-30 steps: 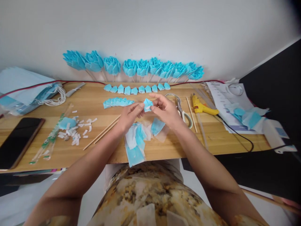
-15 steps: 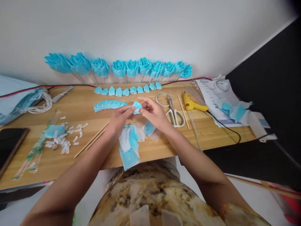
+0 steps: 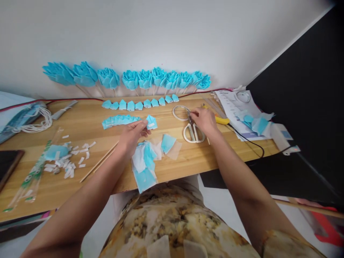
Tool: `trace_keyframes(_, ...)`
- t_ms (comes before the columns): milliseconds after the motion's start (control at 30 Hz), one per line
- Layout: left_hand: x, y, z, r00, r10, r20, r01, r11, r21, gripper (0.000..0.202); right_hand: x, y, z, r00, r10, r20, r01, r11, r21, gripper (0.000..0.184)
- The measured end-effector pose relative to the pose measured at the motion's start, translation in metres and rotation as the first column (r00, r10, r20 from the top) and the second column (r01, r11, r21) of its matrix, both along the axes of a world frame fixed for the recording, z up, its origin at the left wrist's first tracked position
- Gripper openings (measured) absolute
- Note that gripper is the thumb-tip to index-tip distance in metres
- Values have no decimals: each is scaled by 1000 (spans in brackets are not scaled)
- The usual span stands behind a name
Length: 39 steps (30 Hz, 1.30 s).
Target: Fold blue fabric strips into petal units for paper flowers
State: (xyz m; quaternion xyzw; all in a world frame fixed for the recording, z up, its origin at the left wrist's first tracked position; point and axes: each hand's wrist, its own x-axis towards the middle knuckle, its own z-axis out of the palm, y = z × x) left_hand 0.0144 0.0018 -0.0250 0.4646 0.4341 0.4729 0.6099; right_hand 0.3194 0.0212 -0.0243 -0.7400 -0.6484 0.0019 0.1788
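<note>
My left hand (image 3: 133, 133) pinches a small folded blue fabric petal (image 3: 151, 122) between thumb and fingertips, and a white strip lies across the petal's lower part. To the right, my right hand (image 3: 203, 120) has its fingertips closed at the blades of the white-handled scissors (image 3: 194, 133), which lie on the table. Just behind my left hand is a row of overlapping blue petals (image 3: 120, 120). Loose blue and white fabric pieces (image 3: 145, 179) lie in front, near the table edge.
Blue fabric flowers (image 3: 108, 77) on sticks lean along the wall, behind a line of folded petals (image 3: 130, 105). Right are a tape roll (image 3: 174, 114), a yellow glue gun (image 3: 222, 120) and papers (image 3: 228, 102). Left are white strips (image 3: 70, 170), wooden sticks (image 3: 98, 163) and a phone (image 3: 9, 163).
My right hand has let go of the petal and moved right to the scissors. My left hand keeps the petal. The view has shifted slightly to the right.
</note>
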Motion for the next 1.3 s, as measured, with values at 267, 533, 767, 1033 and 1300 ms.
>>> trace_keyframes(267, 0, 2, -3, 1000, -15, -11, 15, 1000, -1, 32, -14, 2, -1, 995, -94, 28, 95, 995, -10, 24)
trace_keyframes(533, 1, 0, 0, 1000, -25, -14, 25, 999, -22, 29, -14, 3, -6, 993, -96, -72, 95, 995, -14, 21)
trace_keyframes(767, 1, 0, 0, 999, -32, -23, 31, 999, -16, 31, -8, 7, -12, 983, -121, -141, 127, 991, 35, 20)
trace_keyframes(1033, 0, 1, -1, 999, -42, -7, 41, 999, -31, 32, -6, 9, -19, 968, -143, -204, 158, 986, 59, 17)
trace_keyframes(1300, 2, -1, 3, 1000, -23, -21, 22, 998, -55, 32, 0, 13, -29, 956, -157, -250, 184, 979, 88, 18)
